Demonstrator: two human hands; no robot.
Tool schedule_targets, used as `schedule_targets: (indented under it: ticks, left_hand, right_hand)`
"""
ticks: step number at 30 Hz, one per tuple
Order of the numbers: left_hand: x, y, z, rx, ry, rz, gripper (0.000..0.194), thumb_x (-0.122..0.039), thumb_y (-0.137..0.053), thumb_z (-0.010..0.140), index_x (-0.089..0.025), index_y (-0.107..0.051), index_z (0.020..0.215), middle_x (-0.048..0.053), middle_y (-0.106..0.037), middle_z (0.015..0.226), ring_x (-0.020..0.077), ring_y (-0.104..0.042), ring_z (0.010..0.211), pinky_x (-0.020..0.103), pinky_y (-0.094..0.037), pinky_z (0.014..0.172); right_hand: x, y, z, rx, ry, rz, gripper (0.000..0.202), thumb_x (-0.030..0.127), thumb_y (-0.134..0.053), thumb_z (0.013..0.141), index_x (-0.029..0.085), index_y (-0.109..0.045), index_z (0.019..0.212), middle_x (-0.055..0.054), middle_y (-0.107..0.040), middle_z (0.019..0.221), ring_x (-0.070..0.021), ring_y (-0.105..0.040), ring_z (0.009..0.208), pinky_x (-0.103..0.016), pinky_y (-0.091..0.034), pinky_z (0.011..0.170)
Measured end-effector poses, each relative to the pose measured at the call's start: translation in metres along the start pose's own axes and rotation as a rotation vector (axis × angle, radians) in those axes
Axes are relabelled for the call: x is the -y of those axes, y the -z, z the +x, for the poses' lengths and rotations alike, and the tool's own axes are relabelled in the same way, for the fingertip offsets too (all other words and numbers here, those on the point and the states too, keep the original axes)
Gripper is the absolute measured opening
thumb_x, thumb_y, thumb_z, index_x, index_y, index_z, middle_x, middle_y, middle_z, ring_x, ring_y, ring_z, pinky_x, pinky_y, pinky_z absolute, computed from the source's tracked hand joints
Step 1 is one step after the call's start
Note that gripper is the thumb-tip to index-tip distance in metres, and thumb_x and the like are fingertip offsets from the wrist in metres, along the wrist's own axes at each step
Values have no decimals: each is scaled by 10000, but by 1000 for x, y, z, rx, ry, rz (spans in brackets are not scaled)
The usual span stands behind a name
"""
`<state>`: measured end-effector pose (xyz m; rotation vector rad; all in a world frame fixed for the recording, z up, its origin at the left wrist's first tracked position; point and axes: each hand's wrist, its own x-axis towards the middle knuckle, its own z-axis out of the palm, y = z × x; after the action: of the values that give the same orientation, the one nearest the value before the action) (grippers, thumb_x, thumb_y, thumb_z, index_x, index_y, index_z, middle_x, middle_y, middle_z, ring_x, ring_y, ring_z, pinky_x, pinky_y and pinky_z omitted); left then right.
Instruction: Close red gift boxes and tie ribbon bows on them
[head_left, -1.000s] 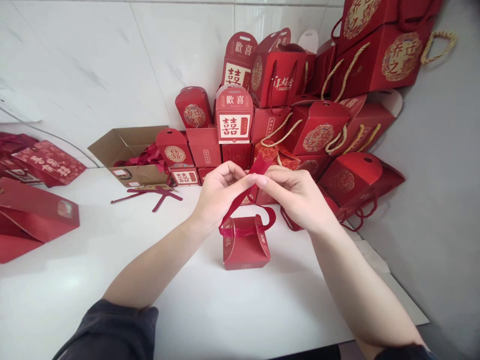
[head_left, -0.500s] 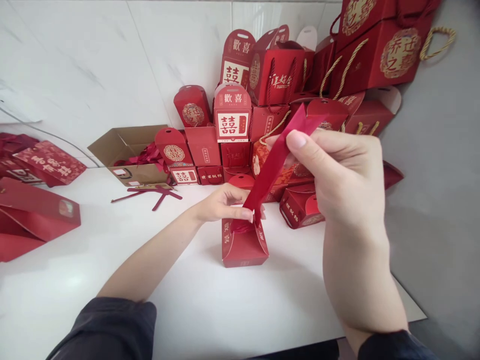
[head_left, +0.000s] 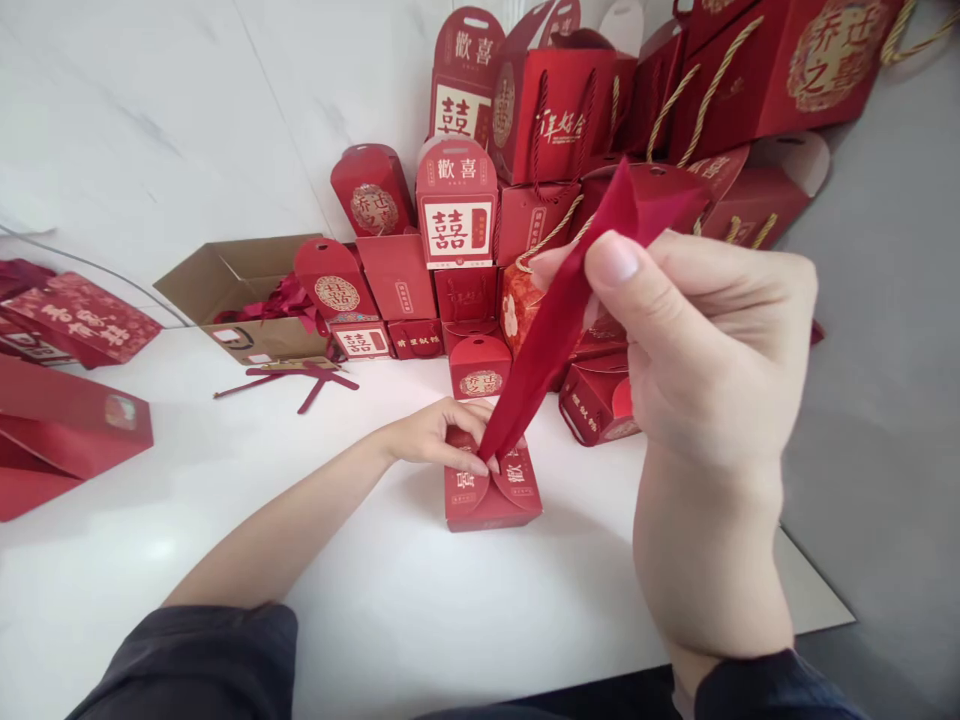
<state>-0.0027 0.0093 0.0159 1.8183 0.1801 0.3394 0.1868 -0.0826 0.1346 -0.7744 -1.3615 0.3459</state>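
A small red gift box (head_left: 491, 510) stands on the white table, its curved top flaps folded together. From its top a wide red ribbon (head_left: 536, 360) runs up and to the right. My right hand (head_left: 697, 340) pinches the upper part of the ribbon between thumb and fingers, raised close to the camera. Around the top of the box, my left hand (head_left: 450, 435) is closed, with its thumb and fingertips pressed at the flaps where the ribbon comes out. The fingers on the box's far side are partly hidden.
Stacked red gift boxes (head_left: 457, 215) fill the back and right. An open cardboard box (head_left: 274, 340) holds red ribbons at the back left, with thin dark red strips (head_left: 315, 378) before it. More red boxes (head_left: 67, 430) lie at the left edge.
My right hand has moved up and right, drawing the ribbon further out of the box. The box's flaps have come together at the top, under my left hand. The view has shifted slightly.
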Motion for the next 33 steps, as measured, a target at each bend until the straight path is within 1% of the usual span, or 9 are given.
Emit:
schedule_targets:
  ticks: [5,9,15,19,22,25,27,30,33]
  left_hand:
    - [5,-7,1,-35,57,-52,360,-205,-794,707,-157,-720,1057,165,-676,1160,267,-619,1095,412,-483,981]
    - [12,-3,1,2,11,9,186,-219,-796,709,-171,-770,887,150,-720,1077,264,-596,1120,402,-450,1019]
    - [18,-2,3,-49,28,38,159,-324,-743,776,-197,-799,855,133,-757,947,245,-604,1053,395,-462,975]
    - [17,-5,3,-73,35,45,119,-285,-746,776,-217,-803,856,115,-765,890,219,-620,999,364,-465,957]
    - [17,-6,3,-74,8,42,114,-256,-751,772,-226,-802,869,109,-766,893,214,-624,1017,339,-478,942]
    - [18,-7,4,-84,-4,43,98,-246,-754,770,-219,-802,851,113,-766,872,210,-639,1005,319,-499,913]
    - [19,-7,4,-79,16,26,89,-252,-765,758,-195,-801,815,124,-764,851,207,-677,911,317,-525,861]
    - [20,-8,3,-62,45,-17,122,-271,-764,758,-156,-796,780,147,-760,840,207,-709,799,307,-553,776]
    - [20,-8,3,-78,60,-33,125,-272,-768,753,-152,-794,781,151,-759,853,210,-713,830,290,-558,772]
  right_hand:
    - [-2,5,2,85,13,-136,242,308,-621,894,315,-697,665,21,-471,535,-165,-486,564,-319,-365,534]
    - [-7,8,8,138,64,-159,206,309,-593,917,328,-724,759,25,-427,518,-161,-452,533,-313,-338,512]
    - [-7,6,7,22,69,-146,340,281,-629,889,289,-623,549,9,-451,504,-164,-399,503,-336,-315,481]
    - [2,3,3,-66,3,-124,411,188,-655,866,230,-560,469,24,-459,469,-117,-396,462,-305,-357,477]
    - [1,0,3,-16,-46,-99,431,236,-632,888,212,-546,466,20,-514,480,-109,-479,473,-274,-423,478]
    - [-24,-8,2,-2,-12,-80,363,310,-574,923,198,-612,579,-3,-613,613,-120,-594,587,-245,-484,531]
    - [-49,-13,-3,147,-44,-98,166,306,-544,936,210,-678,914,-34,-686,970,-139,-662,810,-266,-533,700]
    - [-78,-12,-20,424,-138,-313,376,327,-553,920,219,-516,1278,-112,-532,1342,-182,-625,1018,-316,-504,832]
    - [-80,1,-44,554,-248,-582,228,319,-413,975,194,-595,1031,-77,-629,1055,-173,-612,837,-310,-450,745]
